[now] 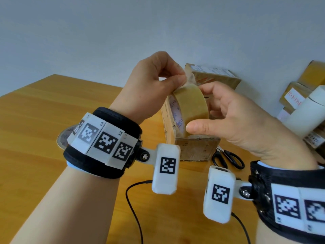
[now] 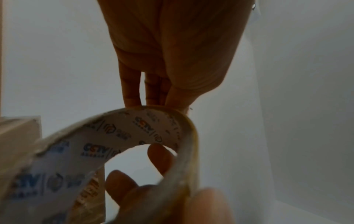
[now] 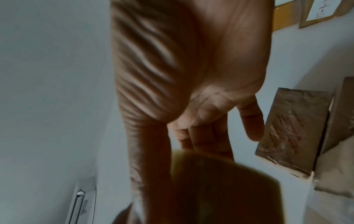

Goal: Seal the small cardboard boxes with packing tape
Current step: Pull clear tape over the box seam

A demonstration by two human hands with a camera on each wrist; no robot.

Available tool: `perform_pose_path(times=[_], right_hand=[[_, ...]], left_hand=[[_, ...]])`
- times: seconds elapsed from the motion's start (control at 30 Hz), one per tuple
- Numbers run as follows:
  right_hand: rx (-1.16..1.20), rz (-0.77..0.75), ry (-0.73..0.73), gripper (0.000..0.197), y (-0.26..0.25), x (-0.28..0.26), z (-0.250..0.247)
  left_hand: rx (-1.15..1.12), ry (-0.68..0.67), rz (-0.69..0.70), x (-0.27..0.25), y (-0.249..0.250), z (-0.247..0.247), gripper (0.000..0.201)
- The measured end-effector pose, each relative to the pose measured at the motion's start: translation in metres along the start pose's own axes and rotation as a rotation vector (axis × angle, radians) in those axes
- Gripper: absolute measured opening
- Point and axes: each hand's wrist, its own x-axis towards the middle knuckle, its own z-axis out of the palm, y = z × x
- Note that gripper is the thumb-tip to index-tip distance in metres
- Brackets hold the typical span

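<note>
**Peeling the tape end free**

Our right hand [image 1: 233,120] grips the tape roll [image 1: 189,110] steady just above the box [image 1: 195,148], so our left hand [image 1: 154,85] can pinch its loose end. Beyond the box wait other boxes [image 1: 214,74].

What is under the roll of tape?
A small cardboard box sits right under the tape roll, on the wooden table. Only the box's front and left side show; the roll and the right hand cover its top.

The tape [image 1: 190,103] is translucent tan with a printed white core, the bench [image 1: 44,117] honey-brown, the scissors [image 1: 228,158] black, the boxes [image 1: 213,74] brown.
</note>
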Motion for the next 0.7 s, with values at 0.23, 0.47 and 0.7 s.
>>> perform_pose_path(times=[0.23,0.47,0.7], right_hand=[[0.046,-0.032,0.023,0.048,0.004,0.005,0.006],[-0.104,-0.039,0.300,0.045,0.010,0.005,-0.001],[-0.167,-0.043,0.722,0.033,0.027,0.019,0.002]], left_hand=[[0.047,0.047,0.049,0.001,0.006,-0.004,0.012],[0.019,0.099,-0.138,-0.001,0.002,-0.015,0.011],[-0.283,0.122,-0.420,-0.003,0.005,0.002,0.012]])
